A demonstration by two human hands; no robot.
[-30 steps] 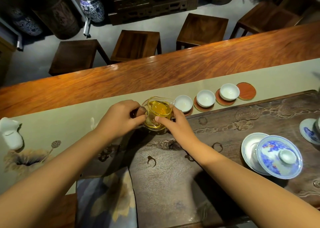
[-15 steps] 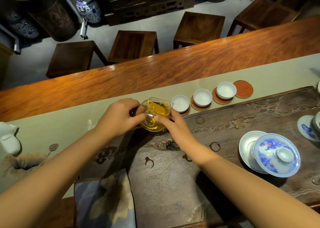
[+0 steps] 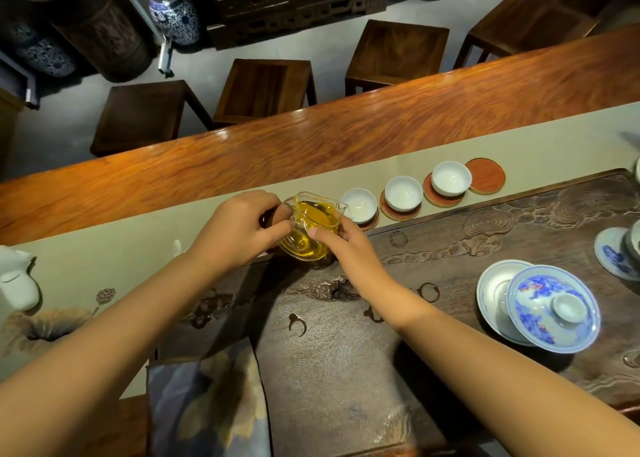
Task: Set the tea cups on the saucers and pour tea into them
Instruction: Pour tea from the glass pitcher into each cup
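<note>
A glass pitcher (image 3: 311, 228) of golden tea is lifted and tilted, its spout close to the nearest white cup (image 3: 358, 205). My left hand (image 3: 239, 229) grips its handle side. My right hand (image 3: 341, 240) steadies its body with the fingertips. Three white cups stand in a row on round red saucers: the nearest one, the middle cup (image 3: 403, 193) and the far cup (image 3: 450, 178). A fourth red saucer (image 3: 485, 176) at the row's right end carries no cup. All three cups look empty.
A dark carved tea tray (image 3: 398, 318) fills the near table. A blue-and-white lidded bowl (image 3: 550, 312) sits on it at right, another blue-and-white piece (image 3: 616, 255) at the far right edge. A white ceramic piece (image 3: 15, 280) stands far left. A patterned cloth (image 3: 207, 397) lies near me.
Both hands have lifted the pitcher off the tray and tilted it rightward, so its spout now sits close to the nearest cup.
</note>
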